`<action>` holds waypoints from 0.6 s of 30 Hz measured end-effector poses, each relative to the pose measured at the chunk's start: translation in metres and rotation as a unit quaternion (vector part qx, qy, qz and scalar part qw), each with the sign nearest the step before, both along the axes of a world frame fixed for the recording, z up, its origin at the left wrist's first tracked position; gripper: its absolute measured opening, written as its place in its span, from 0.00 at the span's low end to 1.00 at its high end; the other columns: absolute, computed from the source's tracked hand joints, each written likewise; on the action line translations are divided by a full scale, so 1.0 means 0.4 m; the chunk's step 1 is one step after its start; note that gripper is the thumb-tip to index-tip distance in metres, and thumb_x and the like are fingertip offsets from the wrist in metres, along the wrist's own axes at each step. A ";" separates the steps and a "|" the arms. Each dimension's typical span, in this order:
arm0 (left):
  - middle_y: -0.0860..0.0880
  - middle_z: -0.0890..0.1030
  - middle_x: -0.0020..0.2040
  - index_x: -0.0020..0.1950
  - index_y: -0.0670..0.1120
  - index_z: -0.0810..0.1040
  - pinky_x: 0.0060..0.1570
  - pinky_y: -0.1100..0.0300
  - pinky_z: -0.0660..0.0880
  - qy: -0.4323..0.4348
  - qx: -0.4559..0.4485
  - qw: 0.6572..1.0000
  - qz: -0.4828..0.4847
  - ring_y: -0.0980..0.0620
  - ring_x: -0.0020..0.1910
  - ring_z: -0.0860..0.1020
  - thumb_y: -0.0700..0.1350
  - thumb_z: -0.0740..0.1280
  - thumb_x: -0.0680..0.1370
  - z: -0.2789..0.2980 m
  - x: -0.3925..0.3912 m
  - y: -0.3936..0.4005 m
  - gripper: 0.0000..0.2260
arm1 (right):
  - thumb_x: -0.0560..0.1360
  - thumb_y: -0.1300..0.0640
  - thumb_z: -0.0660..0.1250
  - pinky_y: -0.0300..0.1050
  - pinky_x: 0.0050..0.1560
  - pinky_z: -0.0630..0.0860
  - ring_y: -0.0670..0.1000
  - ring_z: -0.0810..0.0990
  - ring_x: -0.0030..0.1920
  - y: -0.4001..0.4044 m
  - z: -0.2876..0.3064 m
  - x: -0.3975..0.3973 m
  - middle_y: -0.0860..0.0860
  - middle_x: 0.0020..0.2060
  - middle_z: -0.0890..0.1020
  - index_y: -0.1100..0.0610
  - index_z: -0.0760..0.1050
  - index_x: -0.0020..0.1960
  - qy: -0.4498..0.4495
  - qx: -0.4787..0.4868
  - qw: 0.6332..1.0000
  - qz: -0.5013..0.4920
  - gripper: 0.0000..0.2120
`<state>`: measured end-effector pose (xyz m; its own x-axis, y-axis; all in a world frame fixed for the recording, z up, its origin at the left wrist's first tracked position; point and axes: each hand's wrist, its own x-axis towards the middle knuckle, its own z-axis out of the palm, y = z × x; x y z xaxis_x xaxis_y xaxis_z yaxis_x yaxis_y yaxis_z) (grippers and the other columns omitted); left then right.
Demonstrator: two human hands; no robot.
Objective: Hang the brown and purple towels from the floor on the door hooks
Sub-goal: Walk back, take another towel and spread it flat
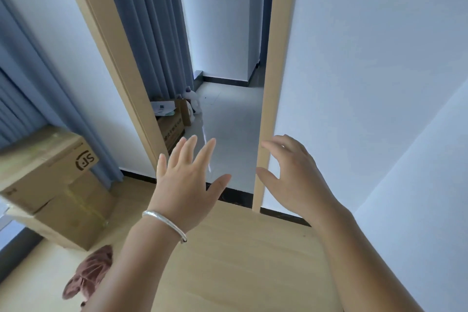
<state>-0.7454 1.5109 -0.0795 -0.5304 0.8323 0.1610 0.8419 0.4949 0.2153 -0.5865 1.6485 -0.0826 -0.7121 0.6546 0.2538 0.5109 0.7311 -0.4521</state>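
The picture is bright, with soft, cool daylight that gives the white wall (367, 58) a blue tone. The light seems to come from the room behind the doorway, where a pale shine lies on the grey floor tiles (228, 121). Shadows are weak and have no hard edges. The wide lens bends the door frame (268, 99) and the curtains (157, 20) outward near the edges. The picture is a little soft, and the fingers (192, 152) look slightly blurred.
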 end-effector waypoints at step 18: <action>0.52 0.48 0.79 0.78 0.60 0.46 0.76 0.42 0.44 -0.047 0.024 0.973 0.225 0.52 0.78 0.40 0.67 0.51 0.77 -0.043 -0.349 0.047 0.32 | 0.78 0.48 0.63 0.43 0.72 0.55 0.46 0.54 0.75 0.176 -0.024 -0.542 0.45 0.73 0.64 0.47 0.66 0.73 -0.025 -0.003 0.969 0.244 0.24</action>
<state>-0.8848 1.5298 -0.0966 -0.8541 0.5043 0.1277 0.5171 0.7967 0.3129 -0.8035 1.7189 -0.0924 -0.9489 0.2374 0.2080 0.1259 0.8890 -0.4403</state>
